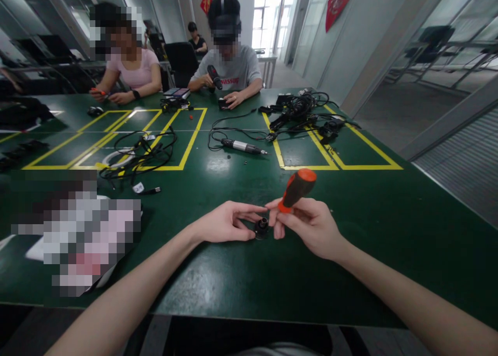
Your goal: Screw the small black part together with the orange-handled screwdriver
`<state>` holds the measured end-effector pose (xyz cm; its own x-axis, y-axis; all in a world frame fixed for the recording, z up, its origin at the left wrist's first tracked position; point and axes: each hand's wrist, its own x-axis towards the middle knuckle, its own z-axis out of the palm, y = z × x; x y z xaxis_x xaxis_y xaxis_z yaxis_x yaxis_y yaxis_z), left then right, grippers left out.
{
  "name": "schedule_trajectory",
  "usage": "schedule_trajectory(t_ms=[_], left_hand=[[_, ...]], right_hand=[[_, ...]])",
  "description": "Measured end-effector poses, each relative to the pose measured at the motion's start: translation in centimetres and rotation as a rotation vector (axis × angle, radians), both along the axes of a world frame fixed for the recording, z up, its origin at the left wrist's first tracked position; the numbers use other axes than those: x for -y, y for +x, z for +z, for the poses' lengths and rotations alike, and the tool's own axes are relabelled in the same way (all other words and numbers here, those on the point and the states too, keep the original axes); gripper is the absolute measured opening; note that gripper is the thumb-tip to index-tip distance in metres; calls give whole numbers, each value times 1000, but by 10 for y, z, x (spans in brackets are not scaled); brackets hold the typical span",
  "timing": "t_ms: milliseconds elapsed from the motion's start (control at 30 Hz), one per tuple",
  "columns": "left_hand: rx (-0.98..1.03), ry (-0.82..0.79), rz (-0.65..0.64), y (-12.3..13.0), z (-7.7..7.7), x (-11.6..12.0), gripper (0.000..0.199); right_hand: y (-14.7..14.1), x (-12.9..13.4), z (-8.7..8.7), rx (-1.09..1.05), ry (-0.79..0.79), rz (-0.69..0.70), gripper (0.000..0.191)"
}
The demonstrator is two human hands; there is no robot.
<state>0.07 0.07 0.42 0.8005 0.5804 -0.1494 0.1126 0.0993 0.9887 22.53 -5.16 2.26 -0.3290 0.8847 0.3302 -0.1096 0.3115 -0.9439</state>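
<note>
On the green table, a small round black part [262, 228] with a raised centre sits between my hands. My left hand [227, 222] rests beside it, thumb and fingers curved around its left side and holding it. In my right hand [311, 226] is a screwdriver [298, 189] with a dark and orange handle, tilted so the handle's end points up and right. The fingers grip the lower part of the handle near the black part. I cannot see the screwdriver's shaft or tip.
An electric screwdriver pen [244, 147] with a cord lies ahead. Black cables are heaped at the right [299, 112] and left [148, 148]. A blurred pouch-like thing [93, 242] lies at left. Across the table, one person holds a power drill [215, 77]; another handles an orange tool.
</note>
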Motion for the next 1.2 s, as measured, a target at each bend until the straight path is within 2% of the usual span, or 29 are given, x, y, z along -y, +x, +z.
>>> schedule_trajectory(t_ms=[67, 200, 267, 400, 500, 633, 833, 1000, 1133, 1200], left_hand=[[2, -34, 39, 2, -2, 1, 70], [23, -12, 113, 5, -6, 4, 37], [26, 17, 121, 6, -7, 5, 31], [-25, 55, 123, 5, -6, 5, 31], [-47, 90, 122, 4, -4, 6, 30], [-46, 108, 115, 7, -1, 7, 42], [11, 115, 125, 9, -3, 7, 27], [-14, 147, 128, 8, -3, 7, 29], [-30, 154, 123, 8, -2, 7, 30], [-39, 162, 118, 8, -2, 8, 30]], right_hand=[[0, -1, 0, -54, -24, -10, 22], [0, 0, -2, -36, -36, -17, 25], [0, 1, -2, -4, -23, -28, 24], [0, 1, 0, -22, 10, -54, 23], [0, 1, 1, -23, -16, 11, 23], [-1, 2, -2, -104, -65, 56, 20], [-1, 2, -4, -72, -67, -5, 23], [-1, 0, -1, -45, -23, -26, 22], [-2, 0, -2, -41, -33, 6, 30], [-2, 1, -3, -68, -35, 0, 28]])
